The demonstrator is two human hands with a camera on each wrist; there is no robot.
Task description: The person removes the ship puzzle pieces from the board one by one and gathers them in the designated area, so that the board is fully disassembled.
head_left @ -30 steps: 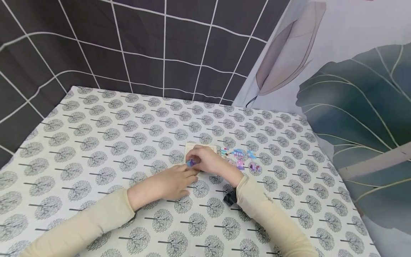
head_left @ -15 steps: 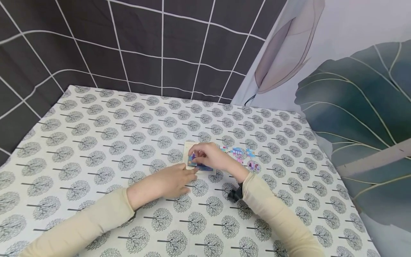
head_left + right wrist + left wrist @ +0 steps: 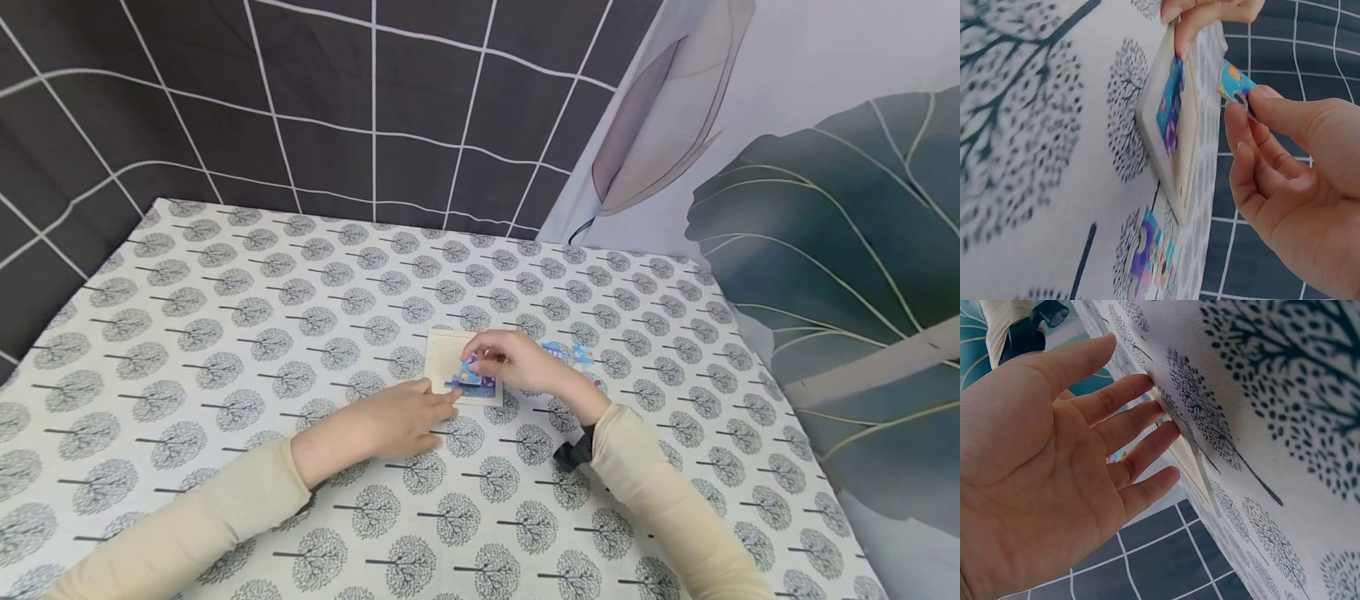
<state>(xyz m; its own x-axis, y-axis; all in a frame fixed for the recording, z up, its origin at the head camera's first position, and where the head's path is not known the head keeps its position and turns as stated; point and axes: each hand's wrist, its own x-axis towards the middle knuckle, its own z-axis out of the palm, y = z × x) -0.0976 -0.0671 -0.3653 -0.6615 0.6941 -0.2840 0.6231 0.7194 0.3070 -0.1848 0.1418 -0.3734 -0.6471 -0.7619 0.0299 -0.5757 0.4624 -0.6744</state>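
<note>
My right hand [image 3: 517, 360] pinches a jigsaw puzzle piece [image 3: 1234, 81] between thumb and fingers. The piece is blue with orange and purple patches, and it is raised above a shallow, pale puzzle tray [image 3: 441, 357]. Joined blue and purple pieces [image 3: 1171, 115] lie along the tray's near side; bare backing shows over the rest. My left hand [image 3: 397, 421] lies at the tray's near left edge. In the left wrist view its fingers [image 3: 1141, 447] are extended, tips at the tray's rim, and the palm holds nothing.
Loose colourful puzzle pieces [image 3: 582, 356] lie on the tablecloth [image 3: 300, 375] right of the tray, partly hidden behind my right hand. A dark gridded curtain [image 3: 315, 100] hangs beyond the table's back edge. A black wrist strap device [image 3: 573, 454] sits on my right forearm.
My right hand has shifted right across the tray, carrying the puzzle piece, so the tray's left part and the joined pieces show more. The left hand stays nearly still at the edge.
</note>
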